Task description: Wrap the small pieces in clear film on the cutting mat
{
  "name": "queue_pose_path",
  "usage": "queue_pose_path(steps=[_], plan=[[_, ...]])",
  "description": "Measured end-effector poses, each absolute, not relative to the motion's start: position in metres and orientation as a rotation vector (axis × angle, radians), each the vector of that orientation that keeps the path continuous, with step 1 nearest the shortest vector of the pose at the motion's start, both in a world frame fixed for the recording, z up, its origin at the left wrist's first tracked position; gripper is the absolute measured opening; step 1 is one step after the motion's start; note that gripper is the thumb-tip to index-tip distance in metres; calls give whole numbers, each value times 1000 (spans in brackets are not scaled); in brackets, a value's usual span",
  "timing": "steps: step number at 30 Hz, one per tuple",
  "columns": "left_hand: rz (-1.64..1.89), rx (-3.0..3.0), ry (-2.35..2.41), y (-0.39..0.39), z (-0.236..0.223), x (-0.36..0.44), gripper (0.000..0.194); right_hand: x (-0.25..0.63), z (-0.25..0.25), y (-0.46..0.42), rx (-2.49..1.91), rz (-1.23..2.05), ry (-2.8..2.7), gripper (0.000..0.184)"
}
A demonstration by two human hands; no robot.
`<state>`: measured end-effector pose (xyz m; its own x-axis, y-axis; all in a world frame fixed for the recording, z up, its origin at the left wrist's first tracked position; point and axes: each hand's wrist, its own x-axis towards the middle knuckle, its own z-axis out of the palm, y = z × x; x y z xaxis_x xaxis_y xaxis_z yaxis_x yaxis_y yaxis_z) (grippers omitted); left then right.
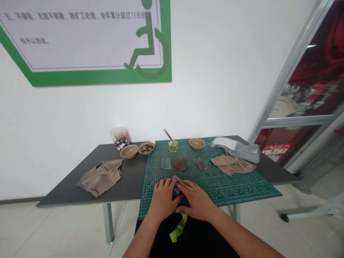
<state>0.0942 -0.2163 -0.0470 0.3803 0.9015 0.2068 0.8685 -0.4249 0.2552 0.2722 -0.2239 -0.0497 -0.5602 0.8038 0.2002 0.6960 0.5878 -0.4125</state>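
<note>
My left hand (pixel 162 198) and my right hand (pixel 195 200) lie side by side, palms down, on the near part of the green cutting mat (pixel 228 182). Their fingers press together on a small pale piece (pixel 176 183) that shows only between the fingertips; I cannot make out what it is. Just beyond the hands lie three small flat rectangles on the mat: a grey one (pixel 166 163), a brown one (pixel 179 165) and a darker one (pixel 200 163).
The dark grey table (pixel 129 182) stands against a white wall. Tan cloths lie at left (pixel 101 176) and right (pixel 231 163). Three shallow bowls (pixel 129 151), a small glass with sticks (pixel 173 145), a plastic tub (pixel 119 137) and plastic bags (pixel 239 147) line the back. A glass cabinet (pixel 303 89) stands right.
</note>
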Motion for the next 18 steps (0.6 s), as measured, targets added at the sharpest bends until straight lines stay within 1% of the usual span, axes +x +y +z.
queue_pose_path(steps=[2,3,7,9,12,18], plan=[[484,2520,1605,-214,-50,93,62,273,-48,-223,-1228,430,-2450,82],[482,2522,1600,-214,-51,93,63,273,-47,-222,-1230,441,-2451,83],[451,2537,1583,-212,-54,92,68,272,-47,-221,-1189,479,-2486,105],[423,2540,1569,-211,-54,92,67,272,-48,-220,-1192,488,-2501,112],[390,2534,1569,-210,-55,93,65,272,-50,-217,-1205,491,-2508,112],[414,2531,1655,-196,-54,98,55,269,-53,-203,-1169,459,-2516,110]])
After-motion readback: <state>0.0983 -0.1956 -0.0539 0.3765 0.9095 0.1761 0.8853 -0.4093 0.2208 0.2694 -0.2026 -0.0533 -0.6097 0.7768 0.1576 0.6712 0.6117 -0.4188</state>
